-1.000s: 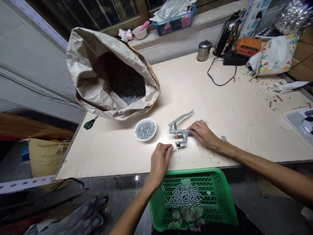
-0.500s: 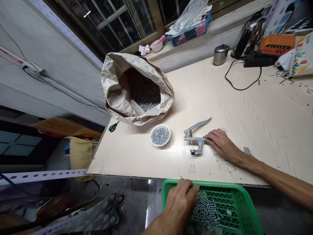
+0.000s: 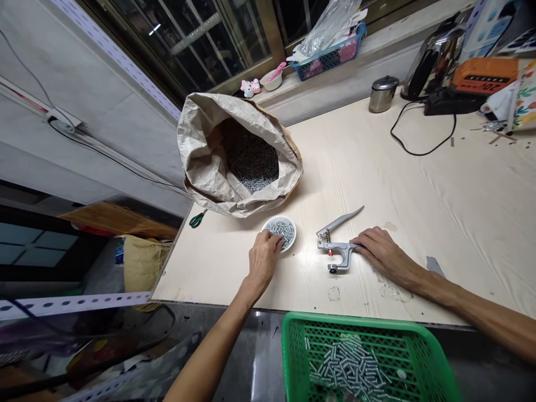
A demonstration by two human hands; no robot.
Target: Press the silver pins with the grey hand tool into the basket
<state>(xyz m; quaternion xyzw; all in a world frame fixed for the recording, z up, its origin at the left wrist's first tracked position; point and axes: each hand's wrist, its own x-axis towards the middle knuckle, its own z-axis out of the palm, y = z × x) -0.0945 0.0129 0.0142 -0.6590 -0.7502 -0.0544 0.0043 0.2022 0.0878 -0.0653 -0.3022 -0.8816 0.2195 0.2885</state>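
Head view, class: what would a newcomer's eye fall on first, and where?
Probably the large, open, pale woven sack, upper left of centre. Next, the bright green plastic basket holding silvery metal pieces, at the bottom. Then, mid-picture, the left hand at a round white bowl and the right hand gripping a grey metal lever tool.

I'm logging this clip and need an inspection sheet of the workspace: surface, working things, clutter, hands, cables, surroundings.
Surface: wood-grain table, with marks near the front edge.
Working things: pliers, spread open; bowl, sack and green basket, each containing metal pieces.
Clutter: scissors by the sack; canister, kettle and scraps toward the far right.
Hands: left hand at the bowl, grip unclear; right hand holding the pliers' lower handle.
Cables: black cable, looped on the table.
Surroundings: window; blue basket on the sill.
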